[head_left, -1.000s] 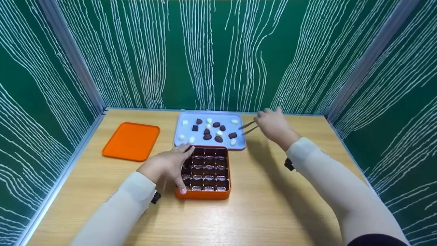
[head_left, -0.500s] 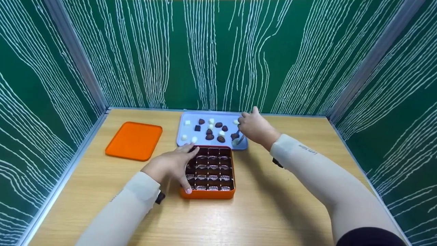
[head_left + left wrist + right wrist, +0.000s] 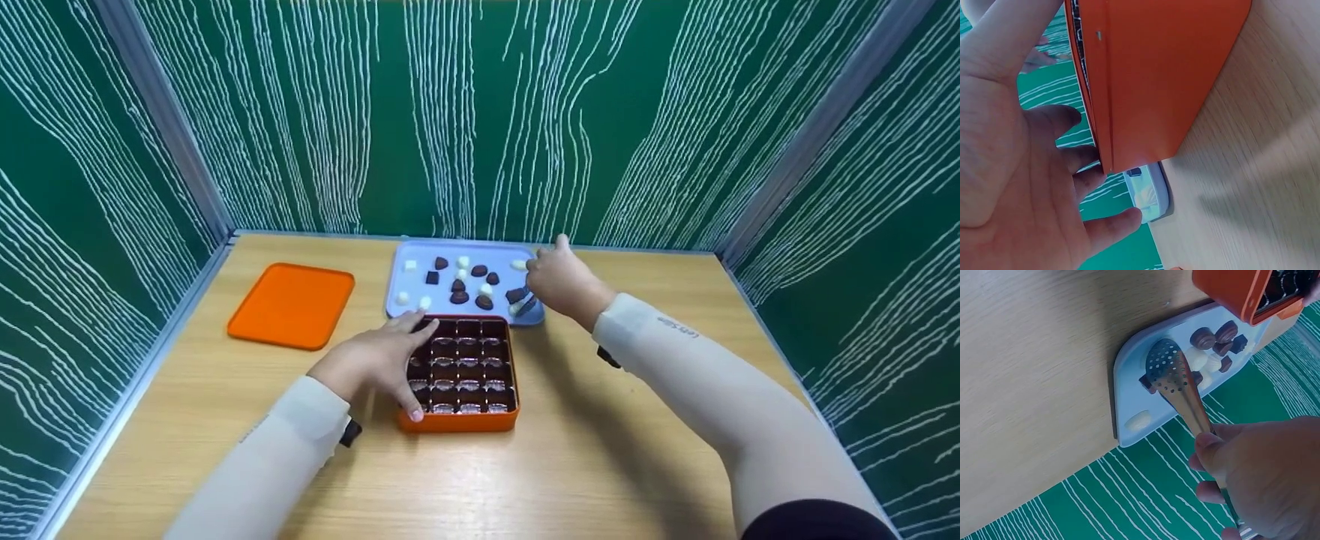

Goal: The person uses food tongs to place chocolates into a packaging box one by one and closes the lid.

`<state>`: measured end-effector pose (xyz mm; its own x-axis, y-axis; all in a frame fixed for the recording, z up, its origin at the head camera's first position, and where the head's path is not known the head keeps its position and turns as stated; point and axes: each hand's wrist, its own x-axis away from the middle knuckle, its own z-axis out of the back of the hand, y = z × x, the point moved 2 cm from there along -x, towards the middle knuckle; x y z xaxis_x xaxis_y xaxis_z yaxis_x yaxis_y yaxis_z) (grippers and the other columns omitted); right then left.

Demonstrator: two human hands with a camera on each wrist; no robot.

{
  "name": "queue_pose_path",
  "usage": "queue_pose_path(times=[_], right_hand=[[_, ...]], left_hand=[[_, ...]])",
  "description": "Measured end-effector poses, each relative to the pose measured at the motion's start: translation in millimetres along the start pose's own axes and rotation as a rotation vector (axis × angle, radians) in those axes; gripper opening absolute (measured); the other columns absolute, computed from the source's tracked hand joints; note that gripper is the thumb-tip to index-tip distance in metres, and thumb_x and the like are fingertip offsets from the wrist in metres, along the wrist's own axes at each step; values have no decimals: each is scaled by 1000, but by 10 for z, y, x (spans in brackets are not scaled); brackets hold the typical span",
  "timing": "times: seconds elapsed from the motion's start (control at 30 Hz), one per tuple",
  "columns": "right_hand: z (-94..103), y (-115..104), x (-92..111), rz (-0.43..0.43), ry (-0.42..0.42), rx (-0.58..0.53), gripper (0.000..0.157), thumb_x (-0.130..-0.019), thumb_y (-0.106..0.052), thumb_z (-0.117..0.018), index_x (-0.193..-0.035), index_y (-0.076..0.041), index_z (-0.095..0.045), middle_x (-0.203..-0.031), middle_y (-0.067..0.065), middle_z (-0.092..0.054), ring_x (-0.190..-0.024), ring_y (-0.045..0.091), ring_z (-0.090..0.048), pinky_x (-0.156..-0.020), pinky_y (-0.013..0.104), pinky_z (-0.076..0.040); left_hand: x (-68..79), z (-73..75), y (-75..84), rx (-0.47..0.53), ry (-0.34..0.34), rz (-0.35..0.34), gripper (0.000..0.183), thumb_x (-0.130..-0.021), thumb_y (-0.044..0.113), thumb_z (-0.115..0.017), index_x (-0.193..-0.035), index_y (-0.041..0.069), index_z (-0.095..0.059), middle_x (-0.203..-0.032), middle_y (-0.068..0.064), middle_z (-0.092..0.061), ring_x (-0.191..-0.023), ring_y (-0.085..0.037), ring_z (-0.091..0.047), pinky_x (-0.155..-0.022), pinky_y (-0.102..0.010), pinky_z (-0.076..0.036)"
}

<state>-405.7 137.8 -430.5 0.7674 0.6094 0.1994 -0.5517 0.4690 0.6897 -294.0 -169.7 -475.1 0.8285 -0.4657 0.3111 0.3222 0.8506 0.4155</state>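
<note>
My left hand (image 3: 375, 364) rests over the left rim of an orange box (image 3: 461, 424), its fingers spread from the back corner to the front one. Inside the box is a brown divided insert (image 3: 469, 371). In the left wrist view the box's orange side (image 3: 1157, 84) stands beside the extended fingers. My right hand (image 3: 559, 279) grips metal tongs (image 3: 1176, 379) with a perforated head. They reach down to the right end of a pale blue tray (image 3: 411, 285), beside a dark chocolate (image 3: 514, 295) and over a white one, which the head partly covers.
Several dark and white chocolates, among them a dark square one (image 3: 433, 277), lie spread on the tray behind the box. A flat orange lid (image 3: 291, 306) lies on the wooden table (image 3: 600, 465) at the left. Green walls (image 3: 510, 120) with white lines enclose the table.
My right hand has moved left, bringing the tongs from the tray's right edge down over the chocolates there. My left hand has stayed on the box.
</note>
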Motion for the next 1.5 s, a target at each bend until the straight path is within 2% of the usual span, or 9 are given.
queue_pose_path(times=[0.2, 0.3, 0.47, 0.67, 1.0, 1.13, 1.23, 1.37, 1.5], right_hand=[[83, 24, 129, -18, 30, -64, 14, -108, -11, -75, -114, -12, -88, -116, 7, -84, -103, 31, -77, -114, 63, -61], [165, 66, 223, -27, 37, -82, 14, -109, -11, -74, -115, -11, -87, -117, 7, -85, -102, 30, -77, -111, 60, -63], [317, 127, 358, -45, 24, -97, 18, -110, -13, -75, -124, -11, -86, -128, 7, -85, -110, 31, -78, -112, 61, -64], [548, 87, 456, -32, 77, -125, 16, -107, -14, -77, -120, -12, -86, -121, 5, -84, -97, 27, -73, -99, 55, -67], [817, -225, 374, 38, 38, -83, 10, -106, -22, -79, -109, -13, -85, -109, 3, -83, -98, 27, -78, -110, 62, -65], [874, -318, 300, 22, 9, -79, 28, -103, -40, -83, -96, -13, -83, -98, 2, -84, -93, 26, -78, -110, 63, -65], [927, -389, 243, 10, -34, -59, 33, -106, -44, -79, -91, -15, -82, -89, -1, -82, -86, 22, -75, -107, 61, -66], [983, -481, 182, 16, -105, 12, 21, -114, -30, -69, -115, -17, -85, -89, 2, -81, -84, 24, -75, -107, 59, -67], [994, -538, 149, 11, -137, 35, 26, -116, -32, -65, -134, -22, -81, -87, 2, -77, -76, 23, -68, -97, 51, -68]], left_hand=[[17, 12, -47, 31, 4, -24, 161, -60, 50, -113, -184, 26, -13, -194, -2, 6, -181, -37, -1, -138, -70, -33], [19, 14, -59, 42, -2, -15, 162, -61, 47, -113, -185, 24, -12, -194, -2, 8, -181, -36, 1, -137, -69, -36], [21, 15, -41, 32, -14, -1, 162, -62, 45, -113, -184, 19, -10, -194, -4, 9, -181, -37, 1, -141, -66, -30], [25, 35, -20, 15, -17, 12, 162, -62, 46, -113, -184, 18, -11, -194, -6, 6, -181, -36, 0, -143, -65, -25], [42, 35, 18, 33, -22, 38, 160, -63, 43, -113, -184, 20, -12, -194, -6, 6, -181, -37, -1, -142, -65, -28], [32, 32, 12, 32, -24, 30, 160, -62, 43, -113, -184, 18, -13, -194, -9, 5, -181, -38, -2, -141, -65, -30], [24, 32, 7, 27, -29, 20, 160, -62, 43, -113, -184, 17, -13, -194, -10, 6, -181, -38, -1, -143, -64, -26], [18, 35, 14, 29, -33, 21, 160, -62, 42, -113, -184, 18, -13, -194, -10, 7, -181, -37, 1, -143, -64, -24], [21, 39, 26, 30, -35, 22, 160, -62, 43, -113, -184, 18, -13, -194, -9, 7, -181, -37, 0, -143, -65, -26]])
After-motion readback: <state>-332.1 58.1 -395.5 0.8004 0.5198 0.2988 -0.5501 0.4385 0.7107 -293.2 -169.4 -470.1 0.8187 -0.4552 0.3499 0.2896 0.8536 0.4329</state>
